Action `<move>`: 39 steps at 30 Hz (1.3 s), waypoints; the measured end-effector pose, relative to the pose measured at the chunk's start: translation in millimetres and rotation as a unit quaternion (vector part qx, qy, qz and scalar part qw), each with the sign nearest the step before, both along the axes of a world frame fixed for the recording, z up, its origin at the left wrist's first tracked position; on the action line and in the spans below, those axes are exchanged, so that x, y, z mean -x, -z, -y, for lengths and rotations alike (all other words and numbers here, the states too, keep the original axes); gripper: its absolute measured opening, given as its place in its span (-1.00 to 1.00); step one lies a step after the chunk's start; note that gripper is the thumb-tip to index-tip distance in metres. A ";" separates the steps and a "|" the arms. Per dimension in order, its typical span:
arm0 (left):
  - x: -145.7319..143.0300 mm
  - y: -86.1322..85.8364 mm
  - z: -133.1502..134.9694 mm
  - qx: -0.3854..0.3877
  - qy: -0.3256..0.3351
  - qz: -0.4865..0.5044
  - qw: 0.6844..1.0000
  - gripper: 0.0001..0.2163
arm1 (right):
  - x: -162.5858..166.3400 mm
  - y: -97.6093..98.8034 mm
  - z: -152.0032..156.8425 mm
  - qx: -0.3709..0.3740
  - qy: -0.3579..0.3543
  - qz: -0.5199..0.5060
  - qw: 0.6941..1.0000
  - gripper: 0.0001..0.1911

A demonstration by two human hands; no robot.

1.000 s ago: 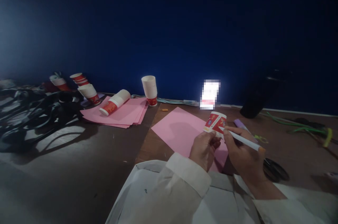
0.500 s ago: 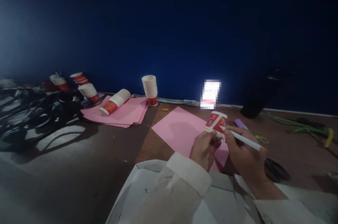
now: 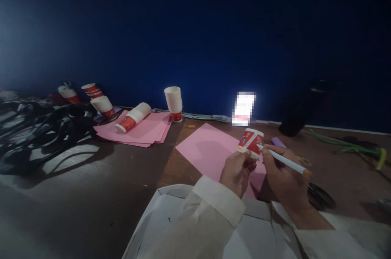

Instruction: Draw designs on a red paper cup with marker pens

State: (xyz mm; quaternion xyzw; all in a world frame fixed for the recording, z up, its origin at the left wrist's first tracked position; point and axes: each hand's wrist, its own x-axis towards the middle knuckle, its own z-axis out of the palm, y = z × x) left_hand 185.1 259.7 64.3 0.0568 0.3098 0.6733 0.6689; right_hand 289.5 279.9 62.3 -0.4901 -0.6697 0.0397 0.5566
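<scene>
My left hand (image 3: pixel 236 171) grips a red and white paper cup (image 3: pixel 250 141), held tilted above a pink paper sheet (image 3: pixel 210 151). In my right hand (image 3: pixel 282 177) I hold a white pen (image 3: pixel 285 162) with an orange end. Its tip touches the cup's side. Both hands are closed around what they hold, over the near part of the brown table.
A stack of pink sheets (image 3: pixel 143 130) lies at the left with a fallen stack of cups (image 3: pixel 132 117) on it. More cups (image 3: pixel 174 104) stand by the blue wall. Black scissors (image 3: pixel 320 197) lie right of my right hand. A dark tangle of cables (image 3: pixel 39 132) fills the far left.
The pen and my right hand have shifted slightly right and up against the cup. Everything else stays where it was.
</scene>
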 end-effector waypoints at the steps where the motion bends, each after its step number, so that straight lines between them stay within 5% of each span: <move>1: 0.0 0.9 -0.4 0.001 0.001 0.001 1.000 -0.94 | -0.1 0.2 -0.4 -0.005 -0.003 -0.002 1.000 -0.76; 14: 0.3 2.6 -1.6 -0.011 -0.006 0.006 1.000 -0.89 | 0.5 -2.4 1.7 -0.013 0.016 0.014 1.000 -0.76; 25: -0.5 0.9 -2.0 -0.009 -0.008 0.034 0.999 -0.96 | 2.7 0.1 4.9 0.052 -0.024 -0.033 0.998 -0.74; 32: 3.0 2.1 -2.6 0.016 -0.016 0.108 0.994 -0.94 | -2.0 -8.2 7.6 -0.029 -0.011 -0.025 0.999 -0.72; 39: 3.2 -0.8 -3.9 0.027 -0.016 0.110 0.993 -0.92 | -0.5 -1.2 3.6 -0.013 -0.020 -0.004 1.000 -0.73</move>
